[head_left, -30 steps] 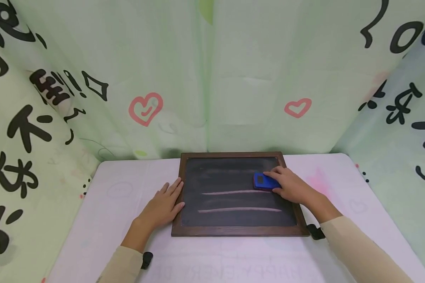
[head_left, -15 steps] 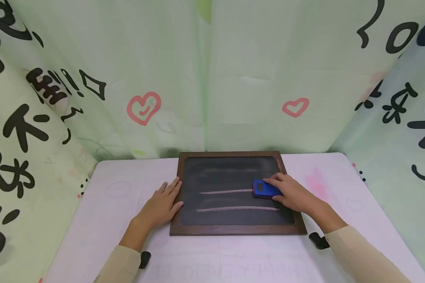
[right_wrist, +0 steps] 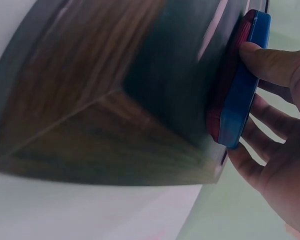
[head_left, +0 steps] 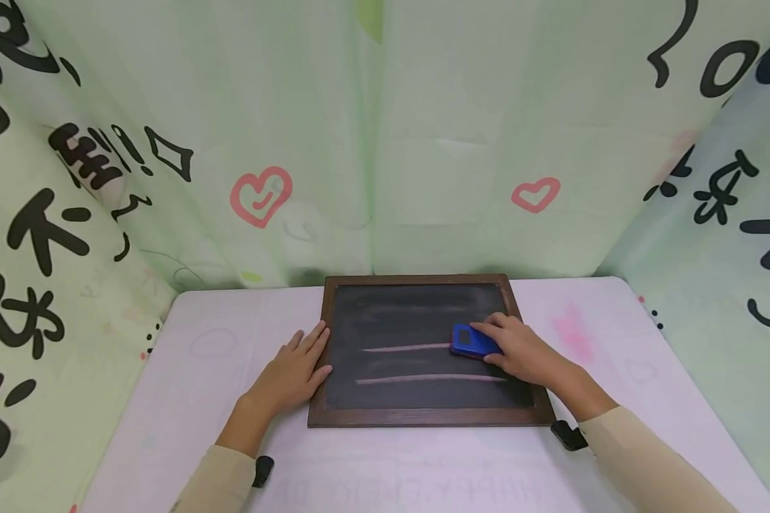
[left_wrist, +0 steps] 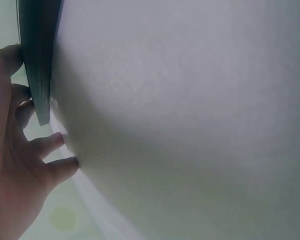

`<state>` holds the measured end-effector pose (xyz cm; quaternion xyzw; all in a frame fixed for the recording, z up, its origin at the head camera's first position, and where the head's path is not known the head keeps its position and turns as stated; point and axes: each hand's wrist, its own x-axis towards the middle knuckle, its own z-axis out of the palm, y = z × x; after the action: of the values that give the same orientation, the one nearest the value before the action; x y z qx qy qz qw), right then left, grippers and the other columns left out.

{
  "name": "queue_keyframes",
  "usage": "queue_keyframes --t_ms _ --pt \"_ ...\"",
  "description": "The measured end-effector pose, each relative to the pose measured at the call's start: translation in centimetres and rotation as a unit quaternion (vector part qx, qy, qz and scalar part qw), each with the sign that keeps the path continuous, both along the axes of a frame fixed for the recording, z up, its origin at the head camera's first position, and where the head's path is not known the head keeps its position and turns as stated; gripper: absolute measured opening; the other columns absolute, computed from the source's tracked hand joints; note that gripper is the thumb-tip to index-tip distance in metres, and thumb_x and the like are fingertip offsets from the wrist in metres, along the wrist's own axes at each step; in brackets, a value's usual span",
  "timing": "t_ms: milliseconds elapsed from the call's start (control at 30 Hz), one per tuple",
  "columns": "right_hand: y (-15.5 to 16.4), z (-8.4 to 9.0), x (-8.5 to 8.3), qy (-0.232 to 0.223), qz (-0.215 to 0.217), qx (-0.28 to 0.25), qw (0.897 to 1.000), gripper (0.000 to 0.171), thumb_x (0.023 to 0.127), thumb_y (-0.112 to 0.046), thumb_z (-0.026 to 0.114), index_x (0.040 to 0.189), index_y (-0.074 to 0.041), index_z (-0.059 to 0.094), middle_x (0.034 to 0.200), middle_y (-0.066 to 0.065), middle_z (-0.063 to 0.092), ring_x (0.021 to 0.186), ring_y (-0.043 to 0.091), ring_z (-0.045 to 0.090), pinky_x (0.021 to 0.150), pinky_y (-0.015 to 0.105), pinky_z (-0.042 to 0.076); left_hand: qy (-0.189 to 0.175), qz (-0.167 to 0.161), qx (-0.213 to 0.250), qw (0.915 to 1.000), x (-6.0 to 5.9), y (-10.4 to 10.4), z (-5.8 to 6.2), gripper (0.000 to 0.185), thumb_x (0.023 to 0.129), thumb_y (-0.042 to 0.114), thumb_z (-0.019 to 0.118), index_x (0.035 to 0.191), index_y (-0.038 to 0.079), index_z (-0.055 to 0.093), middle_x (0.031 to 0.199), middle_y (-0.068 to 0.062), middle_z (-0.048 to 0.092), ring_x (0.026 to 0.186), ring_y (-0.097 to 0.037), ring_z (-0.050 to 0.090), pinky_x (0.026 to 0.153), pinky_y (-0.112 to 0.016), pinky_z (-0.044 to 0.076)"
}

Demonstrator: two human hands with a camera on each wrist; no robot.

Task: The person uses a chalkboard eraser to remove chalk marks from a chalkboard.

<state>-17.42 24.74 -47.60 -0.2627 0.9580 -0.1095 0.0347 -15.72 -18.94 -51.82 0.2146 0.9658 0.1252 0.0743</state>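
A chalkboard [head_left: 411,395] in a brown wooden frame lies on the table, with two pale pink chalk lines across it and faint smudges above them. My right hand [head_left: 522,349] grips a blue eraser [head_left: 475,342] between thumb and fingers, over the right end of the upper line. In the right wrist view the eraser [right_wrist: 240,92] shows a dark red underside against the board. My left hand [head_left: 289,374] lies with extended fingers on the board's left frame edge; in the left wrist view some fingertips [left_wrist: 65,167] touch the table.
The pale table [head_left: 212,356] extends around the board on the left, right and front. A light green curtain [head_left: 436,157] with black characters and red hearts hangs behind and at both sides. A black wrist device [head_left: 569,434] sits under the right sleeve.
My right hand has brought the eraser down onto the upper chalk line, then slightly left along it. That line's right end is no longer visible. The left hand stays in place.
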Motion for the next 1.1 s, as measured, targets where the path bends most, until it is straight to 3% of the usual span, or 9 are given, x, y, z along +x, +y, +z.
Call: queue_keyframes --t_ms 433,1100 --pt "-4.1 0.0 -1.2 -0.024 0.028 0.013 0.999 0.062 0.093 -0.022 0.079 0.147 -0.004 0.057 0.131 0.018 0.060 0.115 0.036 0.061 0.093 0.054 0.056 0.003 -0.002 0.001 1.0000 0.2 0.1 0.4 0.069 0.109 0.042 0.048 0.165 0.009 0.024 0.173 -0.007 0.020 0.153 -0.047 0.030 0.115 -0.067 0.037" --pt "-12.6 1.1 -2.5 -0.072 0.079 0.036 0.994 0.061 0.097 -0.025 0.075 0.152 -0.008 0.052 0.137 0.015 0.056 0.122 0.033 0.056 0.101 0.052 0.050 -0.009 0.003 -0.004 0.9999 0.3 0.0 0.5 0.070 0.109 0.043 0.047 0.166 0.010 0.023 0.174 -0.006 0.017 0.154 -0.046 0.027 0.118 -0.066 0.033"
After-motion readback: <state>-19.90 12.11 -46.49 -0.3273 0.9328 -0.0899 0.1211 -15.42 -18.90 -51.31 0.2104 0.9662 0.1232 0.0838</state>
